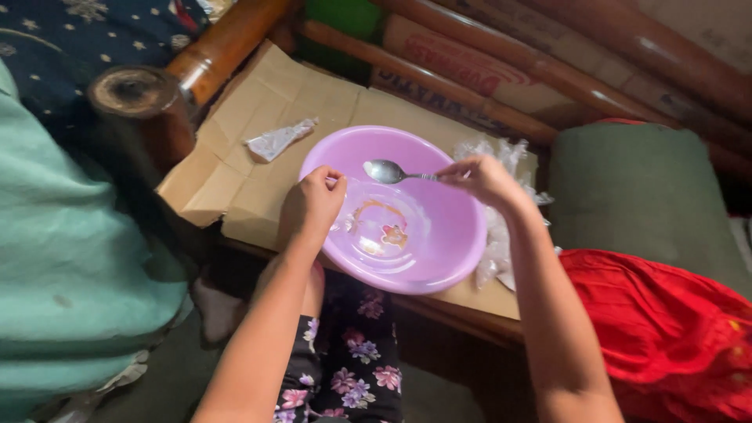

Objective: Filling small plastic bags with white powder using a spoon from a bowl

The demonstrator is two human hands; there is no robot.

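We see one purple basin point(446, 235) and one spoon point(386, 171) pinched in our right hand point(483, 178); our left hand point(313, 205) grips the rim (crumpled plastic point(276, 141) lies by the cardboard's point(258, 102) far edge).

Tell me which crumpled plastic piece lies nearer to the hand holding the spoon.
The clear plastic heap beside the basin's right edge, just under the right hand. The other wrapper lies apart, upper left on the cardboard.

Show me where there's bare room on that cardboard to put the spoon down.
Bare cardboard lies behind the basin, between the foil wrapper and the wooden rail. A smaller patch sits left of the left hand. Right of the basin is crowded: crumpled plastic, with the right hand holding the spoon.
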